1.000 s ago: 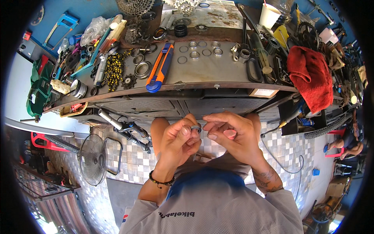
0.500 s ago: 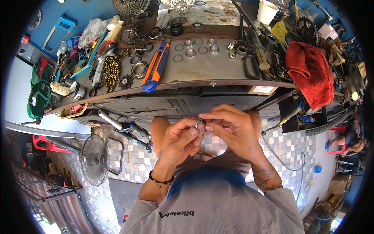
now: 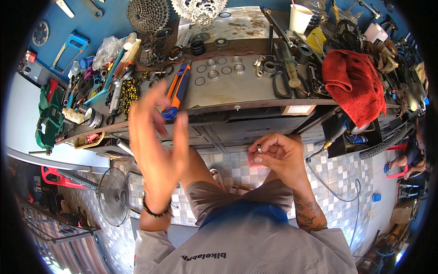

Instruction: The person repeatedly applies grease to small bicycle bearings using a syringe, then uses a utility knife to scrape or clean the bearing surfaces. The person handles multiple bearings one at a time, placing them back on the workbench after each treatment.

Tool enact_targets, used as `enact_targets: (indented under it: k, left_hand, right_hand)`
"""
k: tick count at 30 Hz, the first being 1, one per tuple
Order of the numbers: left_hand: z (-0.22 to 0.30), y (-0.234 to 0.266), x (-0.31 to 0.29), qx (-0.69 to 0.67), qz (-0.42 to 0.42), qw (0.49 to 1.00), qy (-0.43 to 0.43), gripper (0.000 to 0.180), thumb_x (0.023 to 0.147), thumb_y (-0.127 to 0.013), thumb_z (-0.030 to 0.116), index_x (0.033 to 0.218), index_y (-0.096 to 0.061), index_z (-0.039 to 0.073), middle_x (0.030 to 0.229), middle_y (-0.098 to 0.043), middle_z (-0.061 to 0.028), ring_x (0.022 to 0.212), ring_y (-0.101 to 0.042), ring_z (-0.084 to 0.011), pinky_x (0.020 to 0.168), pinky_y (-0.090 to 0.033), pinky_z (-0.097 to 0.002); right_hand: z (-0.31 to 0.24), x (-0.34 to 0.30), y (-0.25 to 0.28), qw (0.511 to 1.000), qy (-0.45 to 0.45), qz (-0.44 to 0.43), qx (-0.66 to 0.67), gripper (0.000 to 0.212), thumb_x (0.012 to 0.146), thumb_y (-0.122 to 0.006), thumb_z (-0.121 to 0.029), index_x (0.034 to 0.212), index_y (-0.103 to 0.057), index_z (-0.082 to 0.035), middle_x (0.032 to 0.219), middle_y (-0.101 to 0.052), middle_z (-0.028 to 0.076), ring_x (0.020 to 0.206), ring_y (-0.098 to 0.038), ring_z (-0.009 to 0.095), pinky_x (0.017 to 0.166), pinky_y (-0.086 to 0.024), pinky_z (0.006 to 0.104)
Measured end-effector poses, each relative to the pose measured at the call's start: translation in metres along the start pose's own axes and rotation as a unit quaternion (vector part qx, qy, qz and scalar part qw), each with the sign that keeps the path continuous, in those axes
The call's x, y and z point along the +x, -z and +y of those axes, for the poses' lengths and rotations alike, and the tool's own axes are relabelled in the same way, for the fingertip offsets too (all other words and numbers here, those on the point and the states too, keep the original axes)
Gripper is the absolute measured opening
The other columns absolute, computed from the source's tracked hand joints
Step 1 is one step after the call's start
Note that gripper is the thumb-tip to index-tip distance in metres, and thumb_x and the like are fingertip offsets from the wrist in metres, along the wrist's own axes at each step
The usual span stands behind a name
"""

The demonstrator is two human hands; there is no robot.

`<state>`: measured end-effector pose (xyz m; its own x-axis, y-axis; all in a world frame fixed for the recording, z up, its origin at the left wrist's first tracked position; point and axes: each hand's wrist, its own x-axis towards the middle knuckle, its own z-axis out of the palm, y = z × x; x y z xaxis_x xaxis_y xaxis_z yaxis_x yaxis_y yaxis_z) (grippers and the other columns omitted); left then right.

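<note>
Watching from here, I see the person's right hand (image 3: pixel 284 157) in front of the desk (image 3: pixel 207 97), its grip pinching a small metal ring (image 3: pixel 259 149) between thumb and fingertips. The ring is up off the desk, tipped on edge. Something red (image 3: pixel 252 158) shows beside those fingers, too hidden for me to name.

The left hand (image 3: pixel 157 144) is up and blurred, its grip loose and holding nothing that I can see, fingers spread apart. It overlaps the desk's front edge from where I look, right beside an orange-and-blue utility knife (image 3: pixel 179 84); I cannot tell whether they touch.

Out on the desk, to the right of the knife, four thicker metal rings (image 3: pixel 213 75) and four thin rings (image 3: pixel 200 81) lie flat in a loose cluster, well apart from either hand. Farther right, black looped handles (image 3: pixel 281 86) lie near the front edge, and a red cloth (image 3: pixel 351 82) hangs over it. A yellow-and-black cord (image 3: pixel 129 95) sits heaped to the left of the knife.
</note>
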<state>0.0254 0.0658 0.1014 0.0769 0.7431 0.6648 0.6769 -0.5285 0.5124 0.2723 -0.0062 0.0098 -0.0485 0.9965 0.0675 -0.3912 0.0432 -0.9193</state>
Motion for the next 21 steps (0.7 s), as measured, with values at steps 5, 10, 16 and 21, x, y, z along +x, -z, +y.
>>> enact_targets:
  k: [5,10,16,21]
  left_hand:
    - [-0.006,-0.019,0.069,0.279,-0.066,0.953,-0.097,0.039,0.087,-0.080,0.035,0.115,-0.068,0.010,0.099,-0.070,-0.0136,0.088,-0.069,-0.0384,0.076,-0.057,-0.0471]
    - [-0.012,-0.034,0.080,0.297,-0.168,0.940,-0.017,0.046,0.086,-0.081,0.036,0.122,-0.068,0.011,0.101,-0.076,-0.0173,0.096,-0.072,-0.0379,0.081,-0.056,-0.0484]
    - [0.020,-0.031,0.078,0.142,-0.010,0.989,0.030,0.053,0.091,-0.077,0.019,0.139,-0.061,0.002,0.114,-0.073,-0.0199,0.097,-0.073,-0.0299,0.084,-0.055,-0.0376]
    - [0.097,-0.087,0.013,-0.177,-0.065,0.971,-0.147,0.050,0.094,-0.073,0.012,0.141,-0.060,0.002,0.116,-0.067,-0.0187,0.095,-0.070,-0.0289,0.084,-0.056,-0.0359]
  right_hand:
    - [0.013,-0.012,0.014,0.999,0.002,0.034,0.034,0.016,0.091,-0.072,0.011,0.102,-0.065,0.002,0.119,-0.071,0.019,0.100,-0.072,0.017,0.091,-0.060,0.0314]
    - [0.010,-0.027,0.023,0.996,0.039,0.080,0.011,0.015,0.091,-0.065,0.016,0.102,-0.066,0.006,0.119,-0.071,0.027,0.100,-0.074,0.026,0.091,-0.063,0.0400]
    - [-0.027,-0.054,0.061,0.968,0.161,0.193,-0.005,0.007,0.098,-0.064,0.002,0.106,-0.065,0.003,0.126,-0.068,0.027,0.114,-0.070,0.031,0.098,-0.060,0.0451]
    - [-0.049,-0.048,0.078,0.903,0.288,0.314,0.061,0.020,0.104,-0.064,-0.023,0.110,-0.064,-0.004,0.140,-0.061,0.024,0.132,-0.060,0.037,0.111,-0.051,0.0500]
